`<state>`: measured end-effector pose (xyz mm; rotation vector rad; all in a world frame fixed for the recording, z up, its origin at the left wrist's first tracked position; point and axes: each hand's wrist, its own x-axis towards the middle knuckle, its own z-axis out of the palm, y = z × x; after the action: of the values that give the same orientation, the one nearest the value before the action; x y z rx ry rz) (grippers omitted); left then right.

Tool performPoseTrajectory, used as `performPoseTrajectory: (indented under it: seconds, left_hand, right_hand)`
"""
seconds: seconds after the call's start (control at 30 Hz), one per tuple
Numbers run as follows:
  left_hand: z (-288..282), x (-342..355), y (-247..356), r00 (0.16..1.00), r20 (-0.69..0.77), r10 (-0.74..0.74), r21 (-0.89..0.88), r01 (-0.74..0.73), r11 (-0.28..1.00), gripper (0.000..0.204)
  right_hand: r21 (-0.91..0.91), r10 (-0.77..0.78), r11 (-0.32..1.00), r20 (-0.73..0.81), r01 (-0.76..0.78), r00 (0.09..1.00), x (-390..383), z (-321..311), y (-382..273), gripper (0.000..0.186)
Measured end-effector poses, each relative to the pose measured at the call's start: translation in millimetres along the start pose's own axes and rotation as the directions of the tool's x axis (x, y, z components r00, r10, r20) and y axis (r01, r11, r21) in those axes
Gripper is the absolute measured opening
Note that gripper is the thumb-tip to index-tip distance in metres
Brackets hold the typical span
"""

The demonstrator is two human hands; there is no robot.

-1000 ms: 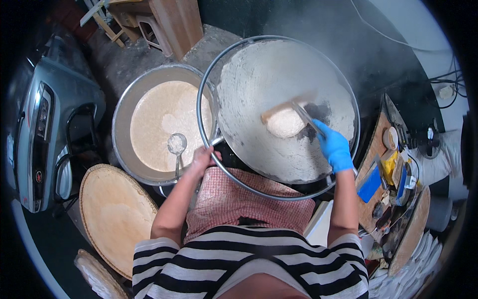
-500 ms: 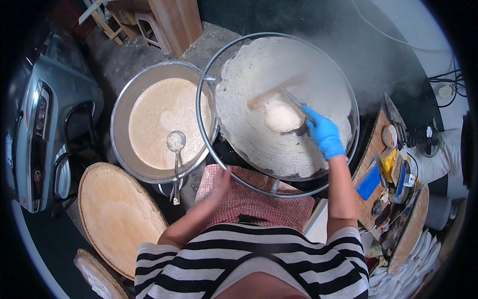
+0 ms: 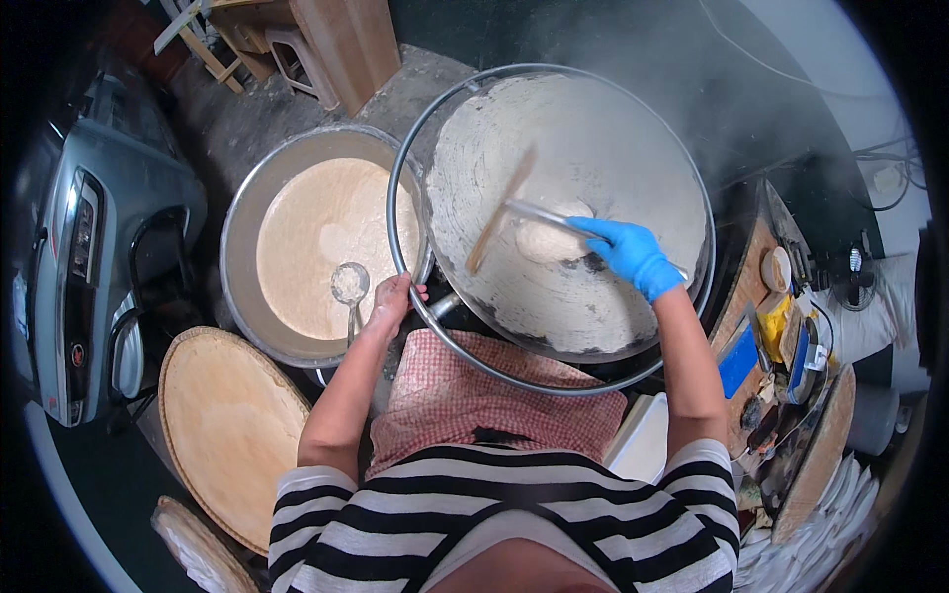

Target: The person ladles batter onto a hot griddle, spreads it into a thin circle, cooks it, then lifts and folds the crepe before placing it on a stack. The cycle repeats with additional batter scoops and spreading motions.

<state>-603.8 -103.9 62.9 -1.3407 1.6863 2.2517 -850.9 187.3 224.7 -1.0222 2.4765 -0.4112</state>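
Observation:
My right hand [image 3: 630, 254], in a blue glove, grips the metal handle of a T-shaped batter spreader [image 3: 502, 210]. Its wooden blade stands on a round griddle [image 3: 633, 148] coated with a thin pale layer. Beside the blade, a thicker mound of batter [image 3: 554, 229] lies near the griddle's middle. My bare left hand [image 3: 391, 299] is closed around the metal ring [image 3: 399, 237] that circles the griddle, at its near left. Left of it stands a large metal pot [image 3: 237, 267] of batter [image 3: 306, 217], with a ladle [image 3: 350, 284] leaning inside.
A round woven tray [image 3: 227, 425] lies at the lower left, beside a grey-blue vehicle front [image 3: 109, 247]. To the right, a cluttered wooden board [image 3: 743, 287] holds a blue object [image 3: 737, 362] and a small bowl [image 3: 776, 269]. Steam rises behind the griddle.
My left hand has moved left and farther away along the ring, which has turned clockwise. The spreader's blade has swung from nearly crosswise to steep, shifting left and nearer.

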Motion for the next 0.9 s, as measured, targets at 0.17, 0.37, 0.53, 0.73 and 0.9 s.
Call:
performPoseTrajectory:
  seconds: [0.17,0.37,0.53,0.73,0.9]
  left_hand:
    - [10.0,-13.0,-8.7,0.999,-0.042,-0.033,-0.062,0.030,0.998,0.044]
    - [28.3,-34.3,-51.5,0.998,0.061,-0.031,-0.257,0.045,0.965,0.045]
    - [41.3,-55.0,-80.8,0.990,0.141,-0.013,-0.155,0.035,0.987,0.035]
    - [83.2,-88.4,-110.5,0.995,0.079,-0.061,-0.192,0.075,0.978,0.021]
    - [55.6,-65.4,-85.9,0.992,0.124,-0.019,-0.094,0.031,0.995,0.018]
  right_hand:
    - [0.128,0.025,0.991,0.005,-0.026,1.000,9.4,-2.5,26.1,0.035]
    - [0.231,0.142,0.965,-0.051,-0.126,0.989,-34.0,1.0,46.8,0.041]
    - [0.299,0.209,0.938,-0.085,-0.175,0.974,-90.5,48.6,4.5,0.046]
    - [0.319,0.286,0.919,-0.135,-0.232,0.949,-149.4,83.9,-55.6,0.048]
    - [0.223,0.366,0.918,-0.161,-0.328,0.916,-176.9,99.3,-84.2,0.049]
